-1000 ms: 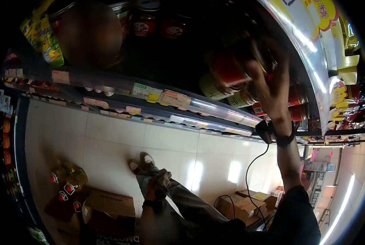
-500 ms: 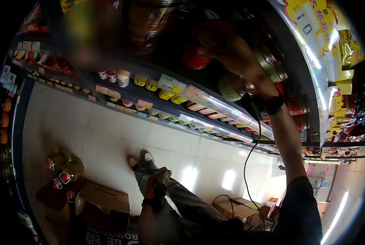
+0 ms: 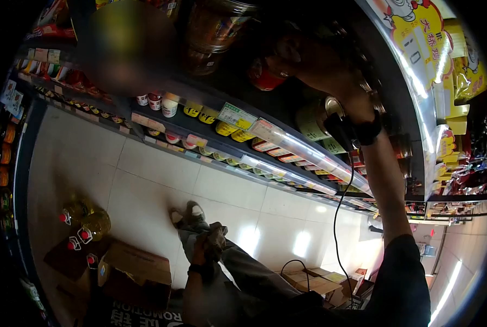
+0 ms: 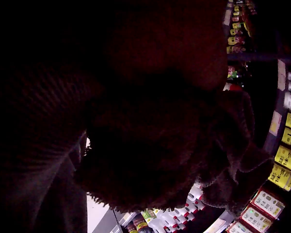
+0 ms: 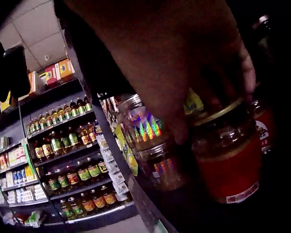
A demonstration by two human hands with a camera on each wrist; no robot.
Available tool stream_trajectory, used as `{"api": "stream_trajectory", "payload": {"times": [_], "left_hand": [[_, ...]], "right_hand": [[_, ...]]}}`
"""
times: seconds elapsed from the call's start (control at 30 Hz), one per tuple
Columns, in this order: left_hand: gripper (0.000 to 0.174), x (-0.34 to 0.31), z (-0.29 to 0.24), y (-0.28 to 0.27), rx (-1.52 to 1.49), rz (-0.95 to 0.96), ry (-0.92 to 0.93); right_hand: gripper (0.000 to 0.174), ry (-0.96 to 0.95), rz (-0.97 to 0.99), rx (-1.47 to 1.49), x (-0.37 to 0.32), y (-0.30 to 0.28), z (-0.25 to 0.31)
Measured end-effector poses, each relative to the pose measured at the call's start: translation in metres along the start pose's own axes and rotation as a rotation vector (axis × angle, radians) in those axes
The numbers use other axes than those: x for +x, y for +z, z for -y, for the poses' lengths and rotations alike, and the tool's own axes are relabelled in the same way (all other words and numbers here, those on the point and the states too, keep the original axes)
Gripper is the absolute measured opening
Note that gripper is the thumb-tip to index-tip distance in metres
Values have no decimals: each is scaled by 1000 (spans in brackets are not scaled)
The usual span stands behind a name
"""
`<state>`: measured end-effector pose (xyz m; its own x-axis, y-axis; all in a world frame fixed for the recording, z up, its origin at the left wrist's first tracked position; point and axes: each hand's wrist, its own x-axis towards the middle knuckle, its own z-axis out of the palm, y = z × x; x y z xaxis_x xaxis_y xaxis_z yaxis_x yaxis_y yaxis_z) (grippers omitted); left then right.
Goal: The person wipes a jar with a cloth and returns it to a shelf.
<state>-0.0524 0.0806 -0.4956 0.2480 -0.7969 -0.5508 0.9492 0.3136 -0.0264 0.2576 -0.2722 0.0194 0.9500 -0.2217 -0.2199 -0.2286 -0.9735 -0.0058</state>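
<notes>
My right hand [image 3: 322, 68] reaches into the dark shelf, its fingers about the top of a jar with a red label [image 3: 266, 75]. In the right wrist view this hand [image 5: 169, 58] is over the jar's gold-rimmed lid, with the thumb at the near side and fingertips at the far side; the red-labelled jar [image 5: 230, 167] is upright. Jars with pale green labels [image 3: 312, 121] lie nearer the wrist. Low by the legs, my left hand [image 3: 198, 255] grips a crumpled brown cloth [image 3: 216, 240]. The cloth [image 4: 145, 150] fills much of the dark left wrist view.
Large stacked jars [image 3: 213, 32] stand left of the red-labelled jar. Price tags line the shelf edge [image 3: 295, 143]. A black cable [image 3: 336, 234] hangs from the right wrist. Oil bottles [image 3: 95, 226] and an open carton [image 3: 140, 264] are on the floor.
My right hand has carried the red-labelled jar left and deeper into the shelf, from above the green-labelled jars. The head view has shifted. My left hand still holds the cloth.
</notes>
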Motion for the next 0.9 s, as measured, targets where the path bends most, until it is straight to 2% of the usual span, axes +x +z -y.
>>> {"api": "stream_trajectory", "payload": {"times": [0.03,0.07,0.13,0.17,0.23,0.27,0.33,0.37,0.43,0.47,0.53,0.6,0.67,0.73,0.87,0.9], "left_hand": [[60,6,3,-14,-13,-15,-5],[60,10,7,-26,-26,-25,-12],[60,20,15,-49,-54,-26,-27],[60,25,18,-58,-71,-20,-45],[61,12,11,-29,-40,-42,-14],[61,8,7,-17,-8,-55,16],[61,9,6,-15,-17,-48,9],[60,10,6,-14,-22,-33,-3],[59,-2,-12,35,-46,24,-29],[58,-5,-20,56,-70,87,-54],[58,-2,-18,60,-58,78,-54],[58,0,-15,58,-45,72,-55],[57,4,-8,42,-23,-34,-28],[57,-1,-7,35,33,-98,-30],[58,-2,-7,35,89,-192,-18],[58,-4,-10,40,90,-192,-17]], "right_hand": [[49,-89,-50,47,6,6,-9],[49,-89,-50,47,10,9,-16],[58,-243,-80,223,18,14,-25],[58,-243,-80,223,25,22,-36],[59,-403,-243,444,39,44,-61],[59,-403,-243,444,40,46,-63],[60,-445,79,1469,44,47,-61],[60,-445,78,1470,40,46,-61],[58,-324,-142,699,26,32,-42],[58,-324,-143,699,26,26,-35],[54,-283,-160,463,29,22,-28],[53,-304,-186,491,33,27,-29],[53,-329,-213,520,35,29,-25],[55,-198,-297,212,33,28,-18],[56,-268,-305,295,32,31,-15],[58,-323,-288,420,36,34,-13]]}}
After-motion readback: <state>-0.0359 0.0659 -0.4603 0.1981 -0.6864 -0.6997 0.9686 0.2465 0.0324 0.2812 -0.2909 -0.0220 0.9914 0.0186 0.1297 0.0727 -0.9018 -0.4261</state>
